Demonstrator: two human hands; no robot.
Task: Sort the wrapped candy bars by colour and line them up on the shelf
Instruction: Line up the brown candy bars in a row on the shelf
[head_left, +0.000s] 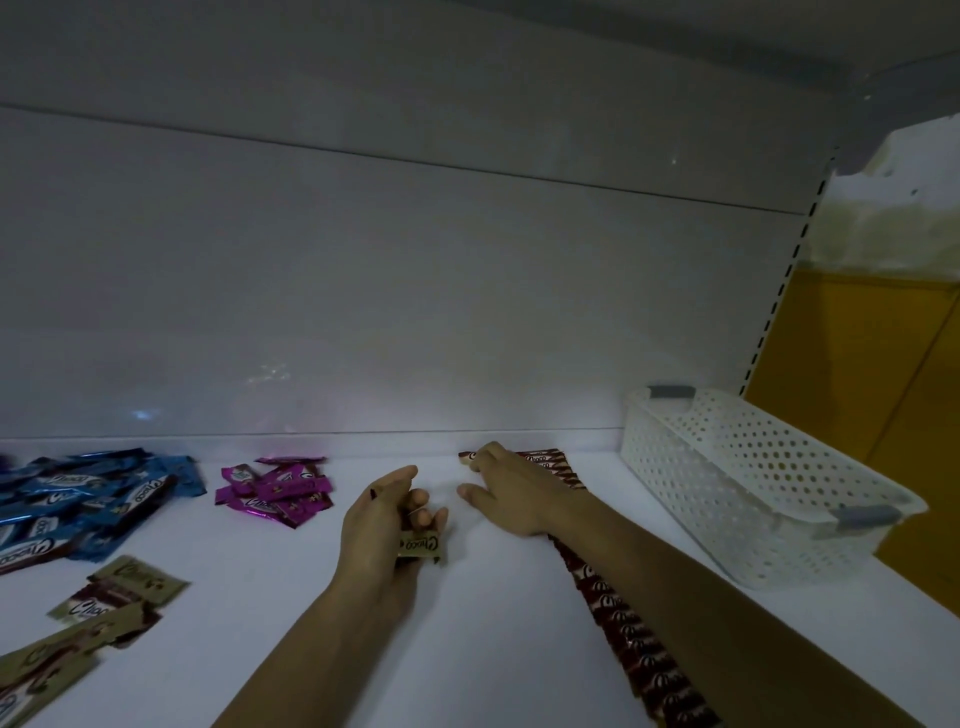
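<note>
Gripping beige bars (420, 545), left hand (382, 525); right hand (511, 493) atop red row (634, 634).

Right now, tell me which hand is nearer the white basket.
Right. The right hand rests on the red bars left of the basket; the left hand, holding a tan bar, sits farther left.

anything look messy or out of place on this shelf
Only the red bars stand in a neat row. The blue bars, magenta bars and gold bars lie in loose, crisscrossed heaps at the left. A gold bar is in the left hand.
</note>
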